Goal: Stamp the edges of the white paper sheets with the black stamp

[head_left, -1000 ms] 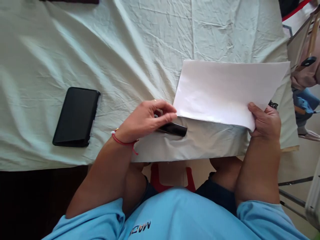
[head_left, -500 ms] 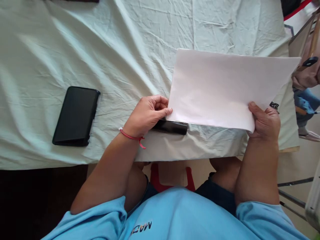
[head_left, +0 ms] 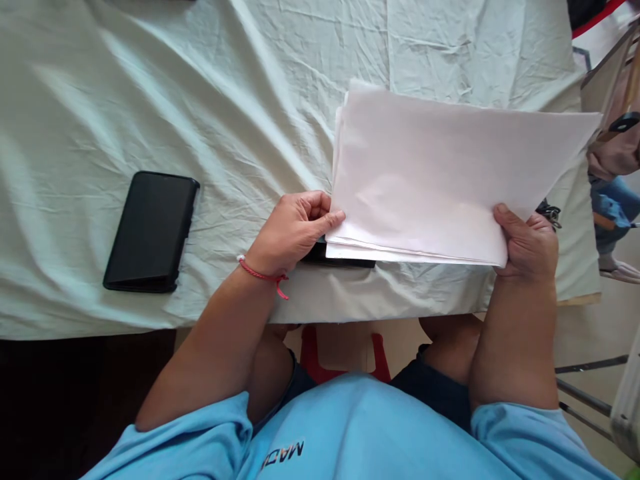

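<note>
Several white paper sheets are held in a loose stack above the table, their left and lower edges slightly fanned. My left hand pinches the stack's left edge near the lower corner, thumb on top. At the lower right, my right hand grips the sheets with its thumb over them and its fingers underneath. Partly covered by the paper and my left hand, a black object lies on the cloth; its kind is hidden. A dark metal thing shows just beyond my right hand, too small to name.
A black smartphone lies screen up on the left of the wrinkled pale tablecloth. The table's front edge runs close to my lap. A red stool shows below it. Metal bars stand at the right.
The sheets' edges have spread out of line, with lower sheets now showing at the left and bottom. The paper covers more of the black object. Both hands keep nearly the same place.
</note>
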The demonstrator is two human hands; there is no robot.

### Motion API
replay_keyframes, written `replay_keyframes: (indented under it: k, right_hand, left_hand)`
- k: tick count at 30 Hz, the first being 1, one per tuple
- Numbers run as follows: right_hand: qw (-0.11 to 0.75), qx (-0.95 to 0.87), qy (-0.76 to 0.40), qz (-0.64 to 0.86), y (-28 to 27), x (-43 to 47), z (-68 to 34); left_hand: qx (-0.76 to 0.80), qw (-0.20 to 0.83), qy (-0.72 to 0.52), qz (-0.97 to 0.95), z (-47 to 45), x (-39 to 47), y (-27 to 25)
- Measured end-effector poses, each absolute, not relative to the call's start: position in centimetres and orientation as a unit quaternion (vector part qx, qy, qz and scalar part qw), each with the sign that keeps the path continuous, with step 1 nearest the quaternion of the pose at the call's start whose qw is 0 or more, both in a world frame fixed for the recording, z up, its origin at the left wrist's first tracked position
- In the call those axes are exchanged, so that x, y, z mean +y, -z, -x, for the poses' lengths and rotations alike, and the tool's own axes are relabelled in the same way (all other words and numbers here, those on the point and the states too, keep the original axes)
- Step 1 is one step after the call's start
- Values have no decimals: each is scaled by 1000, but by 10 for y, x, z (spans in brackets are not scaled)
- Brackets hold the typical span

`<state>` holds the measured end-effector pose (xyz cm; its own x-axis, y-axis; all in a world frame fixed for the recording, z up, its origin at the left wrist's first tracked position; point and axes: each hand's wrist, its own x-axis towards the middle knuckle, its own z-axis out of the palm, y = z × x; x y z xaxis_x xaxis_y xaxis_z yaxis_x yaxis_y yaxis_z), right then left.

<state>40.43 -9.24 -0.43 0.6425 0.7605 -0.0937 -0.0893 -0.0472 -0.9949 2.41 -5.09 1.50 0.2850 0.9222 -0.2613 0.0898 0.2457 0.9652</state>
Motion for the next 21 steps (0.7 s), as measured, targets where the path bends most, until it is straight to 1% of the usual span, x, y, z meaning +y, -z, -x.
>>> replay_keyframes:
  k: [4,11,15,19,21]
  right_hand:
    - [632,-271,-331,646,2,-92,-401]
    - [627,-265,-338,649,-3,-92,-394]
    - [610,-270,-346,660,-4,-94,-392]
    - [618,-271,-344,652,-3,-93,-390]
    - [628,-267,-341,646,-3,-92,-390]
  left_hand:
    - [516,597,-346,-507,-24,-52,-12]
    - [477,636,-393,-463,-26,-52,-10]
    - [497,633,-388,-449,-24,-52,-6]
    - [523,615,-388,-445,-23,-52,-5]
    - [505,626,-395,-444,-25,-52,-8]
